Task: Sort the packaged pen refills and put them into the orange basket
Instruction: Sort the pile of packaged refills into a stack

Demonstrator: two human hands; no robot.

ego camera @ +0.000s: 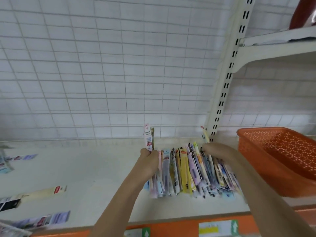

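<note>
**Refill packs fanned on a cream shop shelf, basket at the right**

A cream shelf board runs across the view, with an orange price strip along its front edge bearing blurred labels. Behind it stands a white wire-grid back panel, and a slotted cream upright carries a higher shelf at upper right.

A fanned row of packaged pen refills lies mid-shelf. The left hand grips the row's left end, fingers curled round a white and pink pack that stands upright. The right hand reaches into the row's far right end; whether its fingers grip anything cannot be told.

The orange basket, perforated, sits tilted just right of the row. Loose packs lie scattered on the shelf's left part.
</note>
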